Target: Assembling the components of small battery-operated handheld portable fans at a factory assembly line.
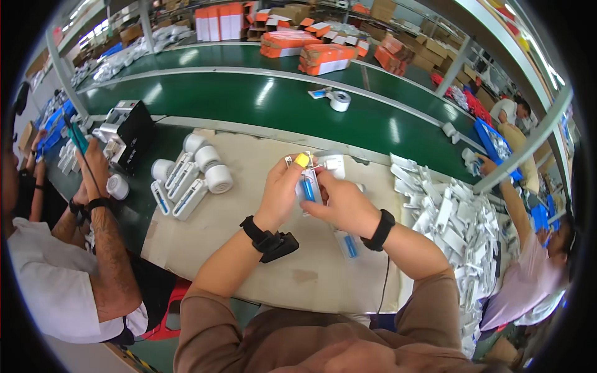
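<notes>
Over the middle of the tan work board, my left hand (278,194) and my right hand (348,204) hold a slim white plastic housing between them. A blue cylinder (308,188) like a battery lies inside it. At my left thumb tip is a small yellow piece (302,160); whether it is worn or held I cannot tell. Just beyond my right fingers is a white rounded part (335,165), with thin wires near it. Below my right hand, another white housing with a blue cylinder (351,246) lies on the board, partly hidden by my wrist.
White round-headed units (208,168) with long handles stand at left. A heap of white plastic parts (448,224) lies at right. Beyond runs a green conveyor (249,93) carrying one unit (339,101). A black box-shaped device (134,133) stands far left. Co-workers sit on both sides.
</notes>
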`<state>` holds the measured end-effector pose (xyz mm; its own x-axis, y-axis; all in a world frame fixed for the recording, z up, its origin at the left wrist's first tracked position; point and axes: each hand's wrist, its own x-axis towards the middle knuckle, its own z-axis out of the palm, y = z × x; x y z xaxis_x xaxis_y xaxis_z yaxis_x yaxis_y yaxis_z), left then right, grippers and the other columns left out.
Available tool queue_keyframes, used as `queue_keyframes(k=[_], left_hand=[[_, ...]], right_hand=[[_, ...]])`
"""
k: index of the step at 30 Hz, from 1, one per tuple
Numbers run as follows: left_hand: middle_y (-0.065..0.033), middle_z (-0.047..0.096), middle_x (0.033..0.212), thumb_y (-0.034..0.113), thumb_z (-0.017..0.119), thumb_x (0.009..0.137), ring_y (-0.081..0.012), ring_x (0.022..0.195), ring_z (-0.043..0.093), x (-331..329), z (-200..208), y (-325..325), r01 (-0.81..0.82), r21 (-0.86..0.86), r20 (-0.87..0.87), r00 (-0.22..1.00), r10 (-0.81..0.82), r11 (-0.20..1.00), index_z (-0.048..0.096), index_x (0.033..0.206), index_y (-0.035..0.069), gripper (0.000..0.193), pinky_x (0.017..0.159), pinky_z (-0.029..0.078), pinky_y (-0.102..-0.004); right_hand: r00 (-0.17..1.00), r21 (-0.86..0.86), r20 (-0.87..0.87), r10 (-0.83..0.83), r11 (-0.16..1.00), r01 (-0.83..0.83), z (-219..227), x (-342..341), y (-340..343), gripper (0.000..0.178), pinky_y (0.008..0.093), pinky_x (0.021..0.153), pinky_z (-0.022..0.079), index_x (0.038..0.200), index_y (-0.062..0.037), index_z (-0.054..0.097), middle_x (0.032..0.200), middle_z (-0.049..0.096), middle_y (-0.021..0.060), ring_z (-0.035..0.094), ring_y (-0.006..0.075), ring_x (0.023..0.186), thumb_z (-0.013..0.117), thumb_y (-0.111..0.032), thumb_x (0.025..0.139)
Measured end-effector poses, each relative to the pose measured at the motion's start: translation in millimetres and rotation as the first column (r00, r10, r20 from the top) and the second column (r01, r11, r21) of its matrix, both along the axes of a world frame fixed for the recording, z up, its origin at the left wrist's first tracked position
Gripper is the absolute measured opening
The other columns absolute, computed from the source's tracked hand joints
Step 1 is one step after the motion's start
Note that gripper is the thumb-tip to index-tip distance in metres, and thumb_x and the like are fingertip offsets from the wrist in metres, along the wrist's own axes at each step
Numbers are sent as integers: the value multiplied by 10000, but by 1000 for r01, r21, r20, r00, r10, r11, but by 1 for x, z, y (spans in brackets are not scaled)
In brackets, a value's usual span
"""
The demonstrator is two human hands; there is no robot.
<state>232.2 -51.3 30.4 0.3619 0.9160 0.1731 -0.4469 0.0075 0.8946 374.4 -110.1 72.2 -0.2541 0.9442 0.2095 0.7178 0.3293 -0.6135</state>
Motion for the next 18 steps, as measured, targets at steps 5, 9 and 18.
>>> queue_keyframes(k=[5,9,18], left_hand=[[-98,591,913,313,405,941,-188,803,598,5,5,-21,253,-162,209,954,-217,954,500,1091,4,356,700,518,-344],[-95,582,846,329,390,936,-188,706,575,11,8,-31,526,-324,383,833,-399,787,512,1067,19,358,614,505,-334],[-129,591,827,143,429,868,-213,631,591,13,7,-38,475,-296,91,878,-471,829,492,964,7,177,551,489,-313]], right_hand=[[994,190,103,-29,982,9,18,42,-42,449,357,775,456,1043,-72,545,983,577,151,559,305,900,757,-266,698],[951,118,-287,112,990,-81,-13,55,-50,788,376,974,356,1319,-96,362,1243,444,124,436,278,1154,788,-169,659],[931,-354,-365,-17,927,-122,-21,92,-62,678,361,918,417,1313,-99,408,1175,470,106,472,245,1127,723,-91,712]])
